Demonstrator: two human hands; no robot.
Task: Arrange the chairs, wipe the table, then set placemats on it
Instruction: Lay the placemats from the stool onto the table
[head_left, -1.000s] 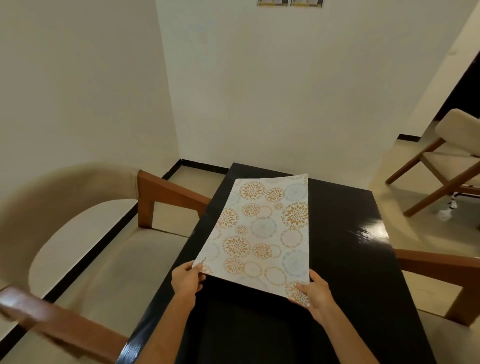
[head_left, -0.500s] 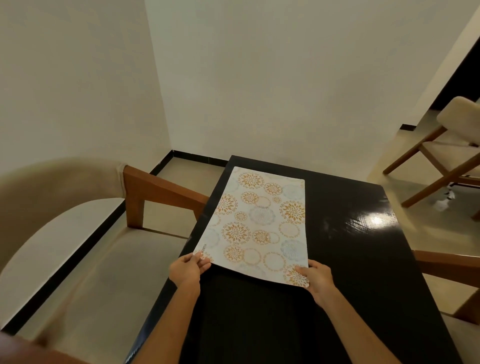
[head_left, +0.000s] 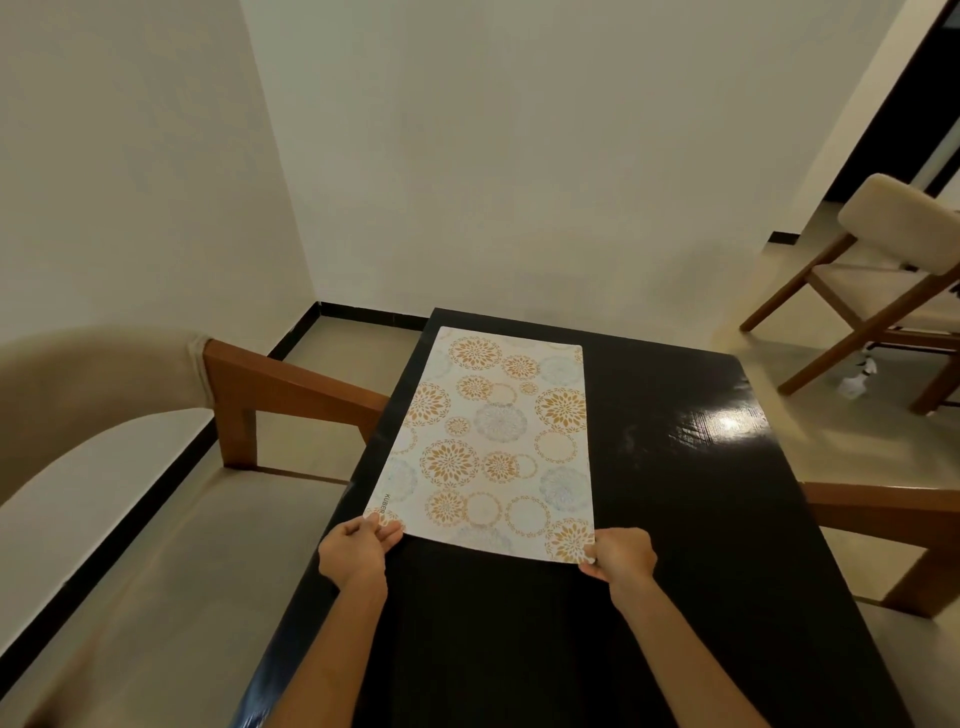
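A white placemat with orange and blue flower circles lies flat on the left half of the glossy black table, its long side running away from me. My left hand pinches its near left corner. My right hand pinches its near right corner. A beige cushioned chair with wooden arms stands tight against the table's left side. Another wooden chair arm shows at the table's right side.
A third beige chair stands apart on the floor at the far right, with a small white object on the floor by its legs. White walls close the corner beyond the table's far end.
The placemat's far end, lifted a second ago, has come down flat on the table. Both hands stayed on its near corners, and my view has dropped closer.
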